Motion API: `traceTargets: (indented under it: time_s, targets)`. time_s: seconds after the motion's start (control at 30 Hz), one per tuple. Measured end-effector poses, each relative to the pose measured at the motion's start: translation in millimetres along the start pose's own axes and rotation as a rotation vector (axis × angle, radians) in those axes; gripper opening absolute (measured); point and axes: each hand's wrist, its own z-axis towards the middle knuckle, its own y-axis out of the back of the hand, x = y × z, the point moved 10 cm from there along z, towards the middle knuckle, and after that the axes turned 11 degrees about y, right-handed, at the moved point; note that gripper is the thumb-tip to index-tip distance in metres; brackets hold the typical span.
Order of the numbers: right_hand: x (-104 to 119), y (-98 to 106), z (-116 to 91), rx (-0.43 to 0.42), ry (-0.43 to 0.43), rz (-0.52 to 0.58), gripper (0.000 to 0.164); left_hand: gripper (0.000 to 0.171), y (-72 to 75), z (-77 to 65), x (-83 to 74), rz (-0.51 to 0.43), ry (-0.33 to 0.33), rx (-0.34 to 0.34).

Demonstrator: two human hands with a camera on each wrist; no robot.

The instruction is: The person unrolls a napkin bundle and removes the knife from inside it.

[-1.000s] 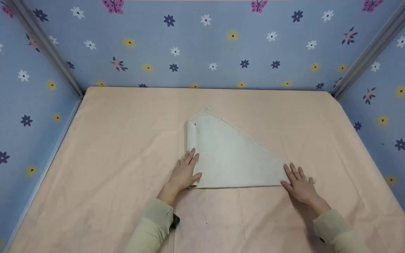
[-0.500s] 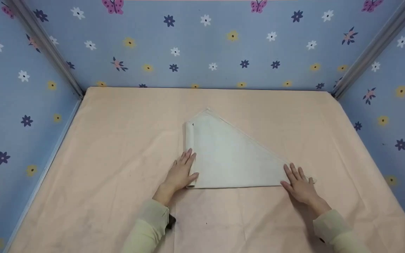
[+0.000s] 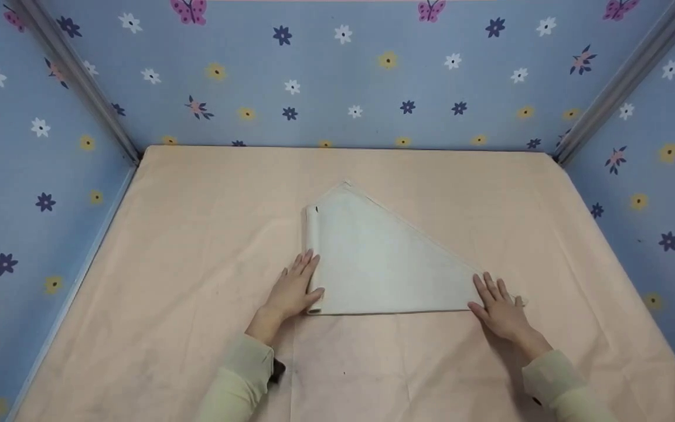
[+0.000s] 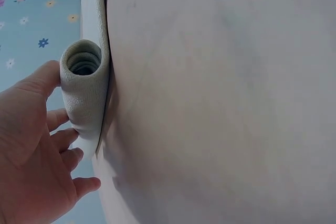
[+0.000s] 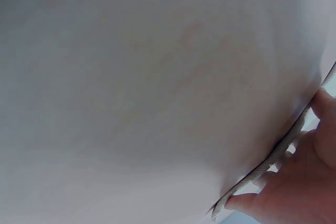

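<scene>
head view: a pale cloth (image 3: 393, 258) lies on the peach-covered desk (image 3: 197, 205), flat except for a narrow roll (image 3: 313, 228) along its left edge. the left hand (image 3: 285, 290) rests on the near part of that roll, its grip wide, fingers extended and thumb apart. the right hand (image 3: 501, 308) lies back upward on the cloth's near right corner, its grip wide too, the fingers slightly spread. nearer the wearer than the cloth are pale sleeves (image 3: 244, 363), with a dark object (image 3: 277, 370) at the left wrist. beyond the cloth stands a blue flowered wall (image 3: 343, 70). left wrist view: the roll's near end shows coiled layers of the cloth; thumb and fingers touch its side without wrapping round it. right wrist view: the cloth's near edge runs by the right hand, whose thumb touches it; the middle fingers are partly hidden behind that edge.
</scene>
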Motion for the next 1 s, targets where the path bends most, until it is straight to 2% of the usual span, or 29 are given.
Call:
traceTargets:
  time_s: [1.0]
  targets:
    - [0.9,0.7,-0.3,0.009,-0.001,0.008,0.066,0.068,5.8,-7.1,12.3,-0.026,-0.002,0.016]
